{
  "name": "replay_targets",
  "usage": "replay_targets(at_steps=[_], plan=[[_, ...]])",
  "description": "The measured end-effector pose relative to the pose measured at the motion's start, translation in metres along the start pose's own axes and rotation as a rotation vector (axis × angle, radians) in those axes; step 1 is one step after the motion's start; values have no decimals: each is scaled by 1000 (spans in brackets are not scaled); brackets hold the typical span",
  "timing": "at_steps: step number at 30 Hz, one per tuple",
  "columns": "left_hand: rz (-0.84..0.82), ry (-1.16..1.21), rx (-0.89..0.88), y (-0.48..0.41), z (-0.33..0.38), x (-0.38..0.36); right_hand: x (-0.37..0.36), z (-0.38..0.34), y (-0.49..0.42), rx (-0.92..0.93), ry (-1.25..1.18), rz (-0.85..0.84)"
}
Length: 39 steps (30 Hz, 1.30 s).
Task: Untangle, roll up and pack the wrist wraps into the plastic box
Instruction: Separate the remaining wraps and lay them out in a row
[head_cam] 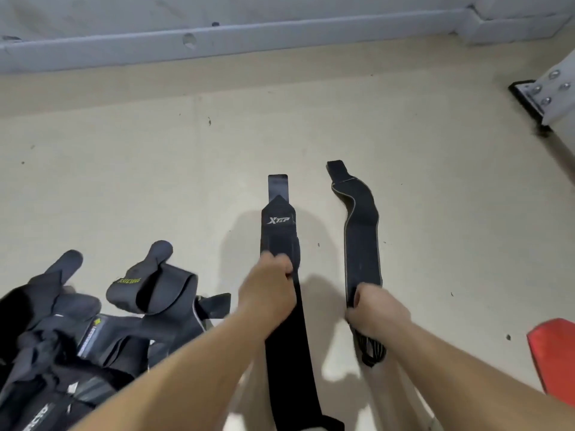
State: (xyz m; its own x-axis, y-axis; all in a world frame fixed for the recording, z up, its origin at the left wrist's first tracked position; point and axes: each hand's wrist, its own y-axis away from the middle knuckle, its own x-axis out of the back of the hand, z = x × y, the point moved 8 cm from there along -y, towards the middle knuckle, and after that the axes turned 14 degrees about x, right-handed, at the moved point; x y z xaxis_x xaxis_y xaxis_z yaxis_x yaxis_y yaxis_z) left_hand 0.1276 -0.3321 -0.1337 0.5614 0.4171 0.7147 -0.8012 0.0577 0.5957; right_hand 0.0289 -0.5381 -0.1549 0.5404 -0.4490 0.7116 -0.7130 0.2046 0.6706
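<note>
Laid straight side by side on beige floor (155,181): long black fabric wrist wrap with white logo (280,225), gripped by curled left hand (267,290); black pale-edged wrap (362,231), near end clutched in right hand (376,312). Untangled, not rolled. Near left, tangled black heap of wraps (93,321) waiting. Plastic box unseen.

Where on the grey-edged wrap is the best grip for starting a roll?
Probably its near end, from the person's side: the grey-edged wrap lies lengthwise away, its looped end nearest, just below where the right hand grips it. The narrow tab at the far end should finish outside.
</note>
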Motion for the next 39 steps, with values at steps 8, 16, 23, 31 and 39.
replay_targets(at_steps=[8, 16, 23, 31, 39], plan=[[-339, -179, 77, 71, -43, -78, -47, -7, 49, 98, 239, -130], [133, 120, 61, 84, -82, -8, -39, -65, 68, 225, 48, 45], [197, -269, 346, 113, -217, 16, -119, -179, 81, 392, -422, -183], [183, -378, 369, 125, -302, 49, -144, -266, 82, 235, -845, -350], [365, -199, 385, 133, -308, 122, -157, -297, 93, 243, -778, -427]])
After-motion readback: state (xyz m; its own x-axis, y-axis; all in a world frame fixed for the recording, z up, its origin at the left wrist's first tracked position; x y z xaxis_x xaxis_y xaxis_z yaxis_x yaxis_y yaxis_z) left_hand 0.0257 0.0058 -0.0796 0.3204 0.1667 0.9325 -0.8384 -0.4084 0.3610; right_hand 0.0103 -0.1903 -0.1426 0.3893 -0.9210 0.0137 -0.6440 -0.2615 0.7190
